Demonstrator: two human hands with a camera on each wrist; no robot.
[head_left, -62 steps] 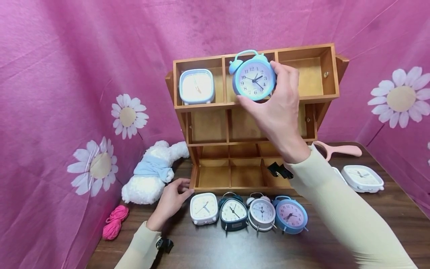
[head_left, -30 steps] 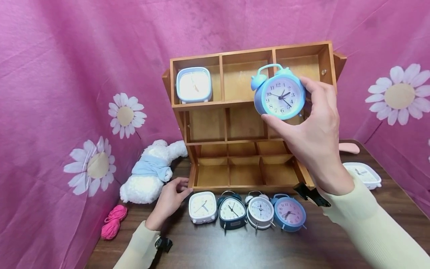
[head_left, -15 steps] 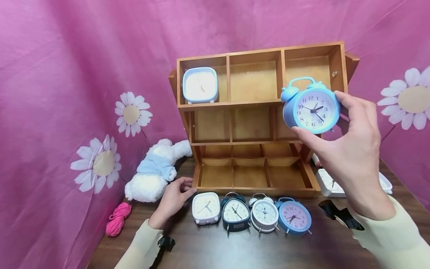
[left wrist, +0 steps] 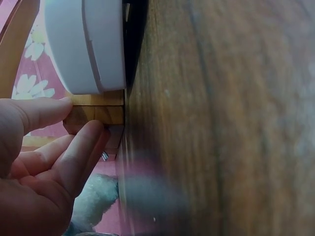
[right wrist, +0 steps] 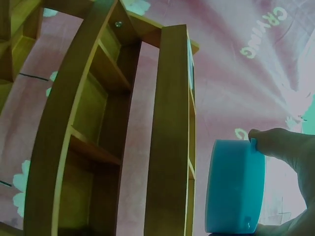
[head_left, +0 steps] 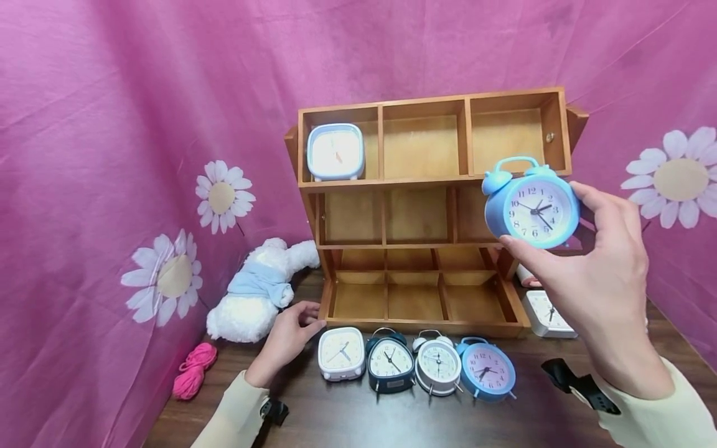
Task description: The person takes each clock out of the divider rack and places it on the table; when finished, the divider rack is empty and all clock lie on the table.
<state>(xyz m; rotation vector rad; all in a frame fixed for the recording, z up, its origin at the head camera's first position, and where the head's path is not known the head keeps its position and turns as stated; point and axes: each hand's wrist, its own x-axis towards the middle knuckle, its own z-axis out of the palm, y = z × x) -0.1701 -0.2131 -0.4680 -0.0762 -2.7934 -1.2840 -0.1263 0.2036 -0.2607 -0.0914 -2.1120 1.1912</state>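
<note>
My right hand (head_left: 605,280) holds a light blue twin-bell alarm clock (head_left: 540,211) between thumb and fingers, its dial toward me. It hangs in the air, covering the lower corner of the top right compartment and part of the middle tier. In the right wrist view the clock's side (right wrist: 234,187) shows apart from the shelf. My left hand (head_left: 288,333) pinches the front left corner of the tiered wooden shelf (head_left: 426,325); the left wrist view shows thumb and fingers on either side of that wooden corner (left wrist: 93,115). A blue-rimmed square clock (head_left: 336,152) stands in the top left compartment.
Before the shelf stand a white square clock (head_left: 342,354), a dark triangular clock (head_left: 391,362), a white twin-bell clock (head_left: 439,364) and a blue pink-dialled clock (head_left: 488,370). A plush toy (head_left: 254,289) and pink yarn (head_left: 194,371) lie left; another white clock (head_left: 546,314) lies right.
My right hand has carried the light blue clock away from the top middle compartment, rightward and down. My left hand has stayed at the shelf's corner.
</note>
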